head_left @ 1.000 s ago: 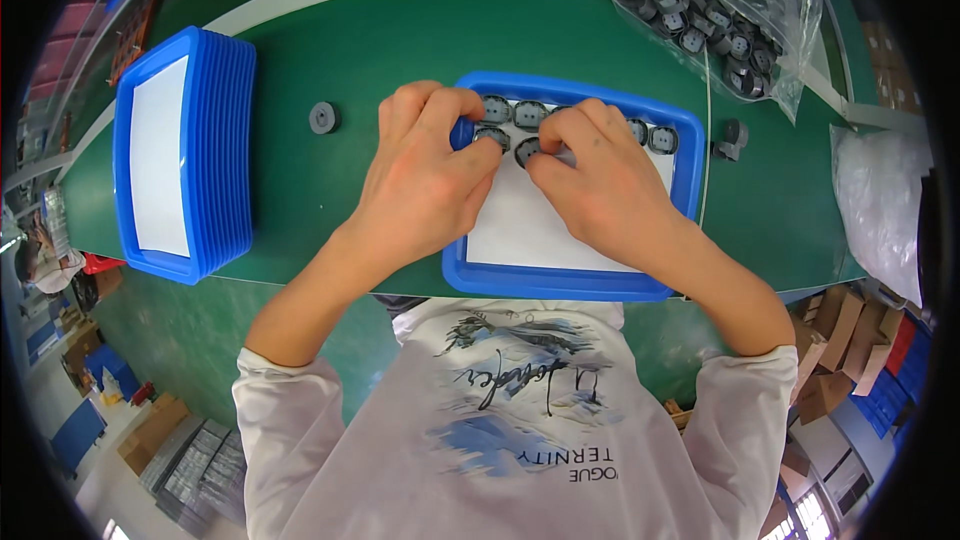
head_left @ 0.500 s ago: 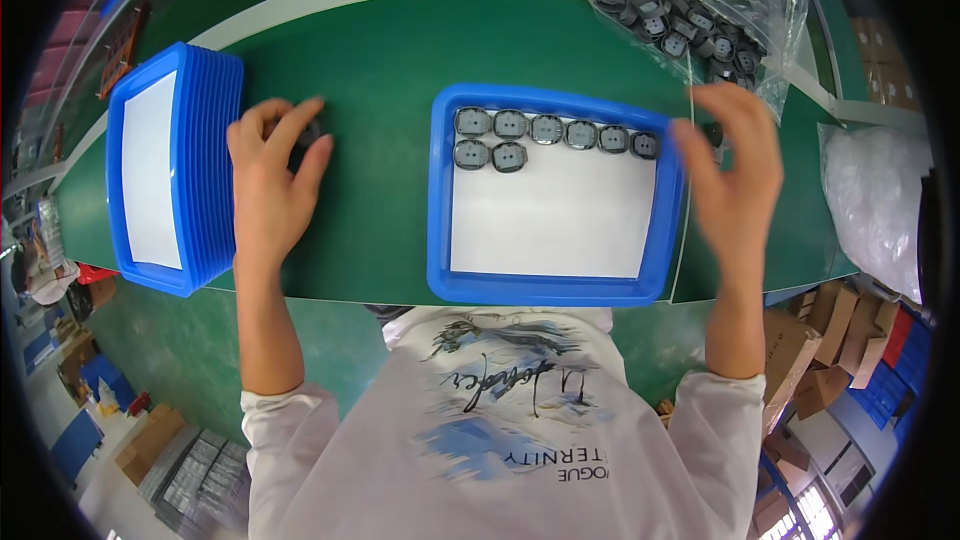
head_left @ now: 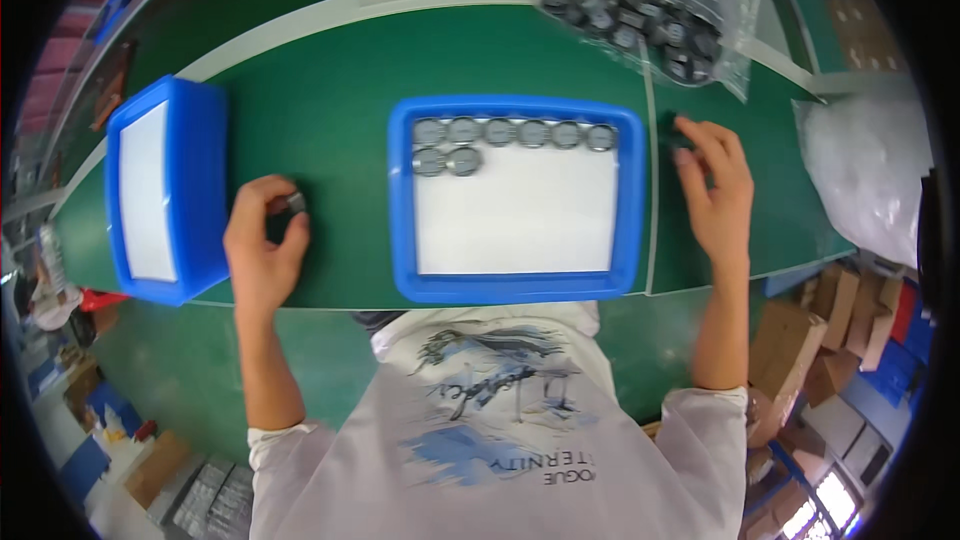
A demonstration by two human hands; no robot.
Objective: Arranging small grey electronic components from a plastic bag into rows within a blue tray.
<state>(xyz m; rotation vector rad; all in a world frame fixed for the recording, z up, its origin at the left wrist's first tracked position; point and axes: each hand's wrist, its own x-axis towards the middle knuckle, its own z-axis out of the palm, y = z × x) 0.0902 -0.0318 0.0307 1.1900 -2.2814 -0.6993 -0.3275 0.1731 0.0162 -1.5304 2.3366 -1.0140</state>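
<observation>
My left hand (head_left: 265,245) is over the green table, left of the blue tray (head_left: 402,225). Its thumb and forefinger are curled around a small grey rounded part (head_left: 296,202), mostly hidden by the fingers. To the right of the tray, my right hand (head_left: 718,195) has its thumb and forefinger apart. A small dark piece (head_left: 674,121) shows at the forefinger's tip, too blurred to make out. Inside the tray, on a white sheet (head_left: 515,225), grey rounded parts (head_left: 500,132) form a full row along the far side, with two more below at the left.
A clear plastic bag (head_left: 640,25) of many similar grey parts lies at the far right. A stack of blue trays (head_left: 200,190) stands tilted at the left. White bubble-like wrap (head_left: 858,180) bulges at the right edge, above cardboard boxes (head_left: 785,340).
The view has shifted, moving tray and bag leftward in the picture. My left hand has come nearer the table's front edge, and the grey part in it shows more. My right hand has also drawn nearer.
</observation>
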